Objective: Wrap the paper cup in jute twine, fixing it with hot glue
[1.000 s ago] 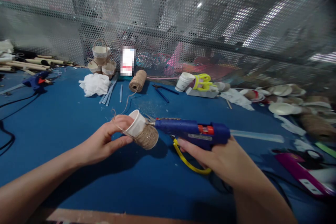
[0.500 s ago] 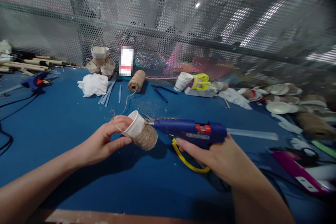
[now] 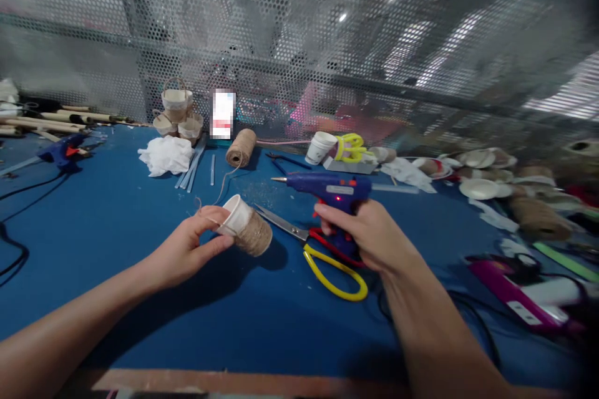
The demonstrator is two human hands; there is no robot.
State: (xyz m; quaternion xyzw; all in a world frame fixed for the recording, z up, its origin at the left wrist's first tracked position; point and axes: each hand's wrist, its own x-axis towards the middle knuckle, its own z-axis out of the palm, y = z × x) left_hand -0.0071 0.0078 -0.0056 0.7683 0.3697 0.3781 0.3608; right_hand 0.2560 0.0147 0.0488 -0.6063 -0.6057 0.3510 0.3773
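A white paper cup [image 3: 253,232], its lower part wound with brown twine, lies tilted in my left hand [image 3: 199,238], which is closed on its rim. From the cup a strand of twine runs back to the twine spool [image 3: 241,148]. My right hand [image 3: 369,230] grips a blue hot glue gun [image 3: 322,186] by its handle, a red light showing on its side. The gun's nozzle points left, above and apart from the cup. Beneath the gun lie scissors [image 3: 334,274] with yellow and red handles.
Behind the cup are glue sticks [image 3: 191,168], a white cloth [image 3: 166,154], small twine-covered baskets [image 3: 178,113], a phone [image 3: 223,113] and pliers [image 3: 287,164]. At left lies another glue gun [image 3: 60,153]. Paper cups [image 3: 321,148] and a magenta power strip [image 3: 510,296] are to the right.
My right hand has lifted the glue gun up and away from the cup, uncovering the scissors. My left hand still holds the cup in nearly the same place.
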